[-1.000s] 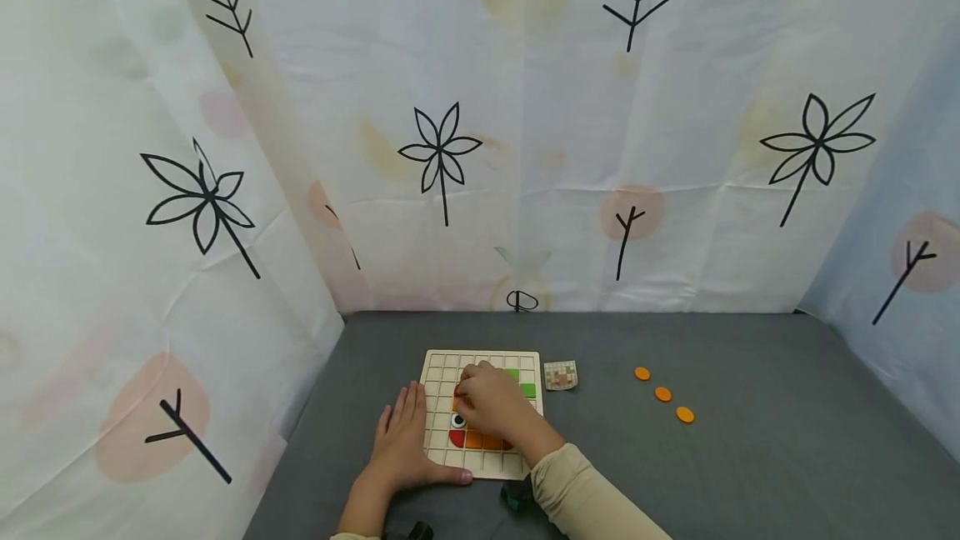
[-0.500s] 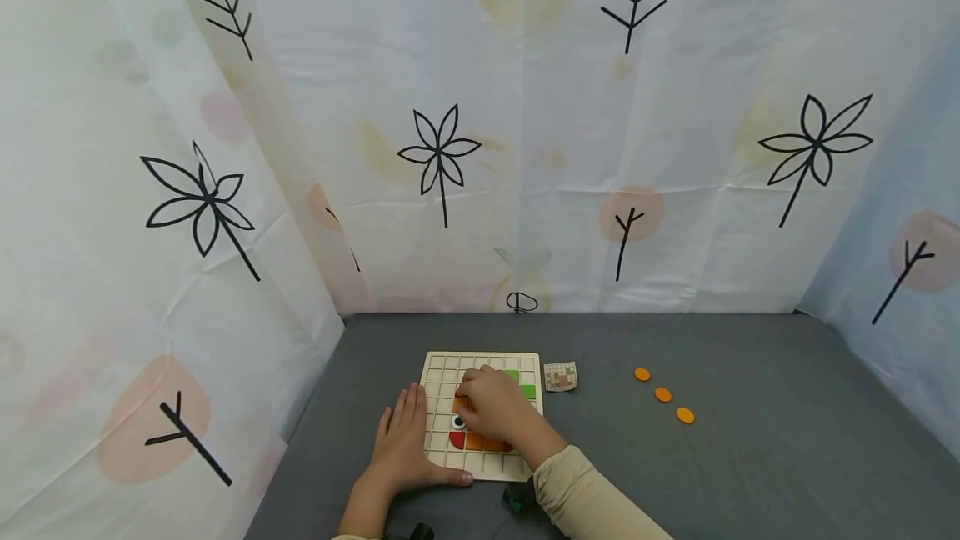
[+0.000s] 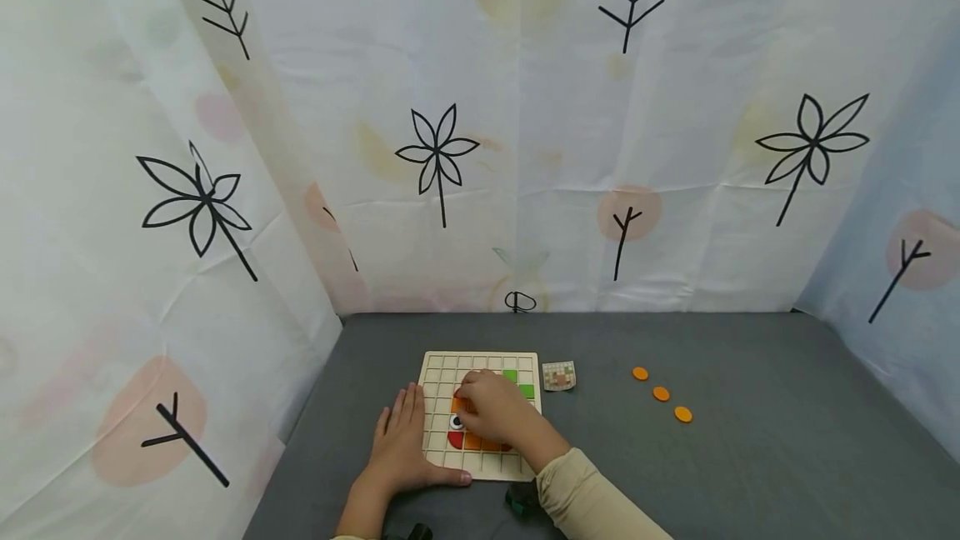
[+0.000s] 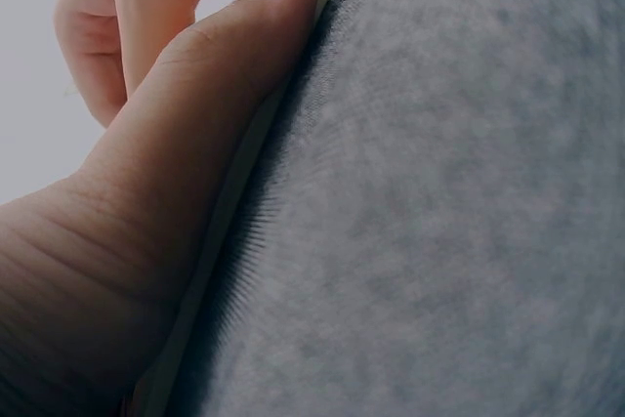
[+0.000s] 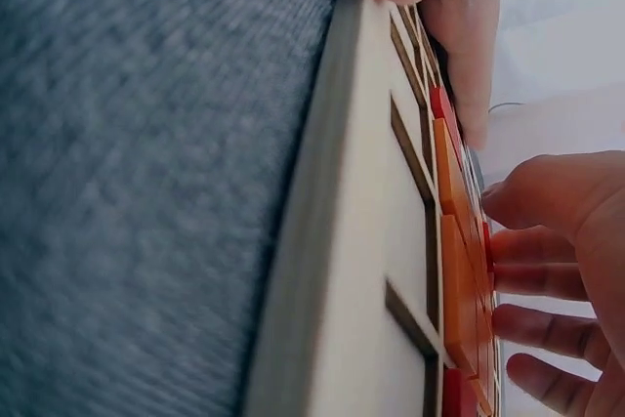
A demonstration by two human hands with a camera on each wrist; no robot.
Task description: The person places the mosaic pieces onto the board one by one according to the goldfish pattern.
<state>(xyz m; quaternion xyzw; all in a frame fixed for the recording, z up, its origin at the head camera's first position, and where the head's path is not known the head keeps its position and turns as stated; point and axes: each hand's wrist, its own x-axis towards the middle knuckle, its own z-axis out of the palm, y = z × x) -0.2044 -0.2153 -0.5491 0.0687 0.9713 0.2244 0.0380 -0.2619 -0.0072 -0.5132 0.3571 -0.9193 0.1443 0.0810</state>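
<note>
A pale wooden grid board (image 3: 487, 468) lies on the grey table with coloured tiles set in its squares. Flat against the board's left side is my left hand (image 3: 399, 447), its thumb stretched along the near edge. My right hand (image 3: 498, 411) reaches over the middle of the board, thumb and fingertips pinching at a red tile (image 5: 487, 241) near the surface. Below those fingers show a round eye tile (image 3: 457, 422), a rounded red tile (image 3: 455, 439) and orange tiles (image 3: 472, 441). Green tiles (image 3: 527, 391) sit toward the upper right. The right hand hides part of the pattern.
A small pattern card (image 3: 559, 376) lies just right of the board. Farther right, three orange discs (image 3: 661, 393) form a slanting row on the grey table (image 3: 780, 440). A printed white curtain (image 3: 555, 248) stands behind and on both sides.
The right hand shifts very slightly at the red tile, uncovering a bit more of the orange tile beneath it. The left hand stays in place on the board.
</note>
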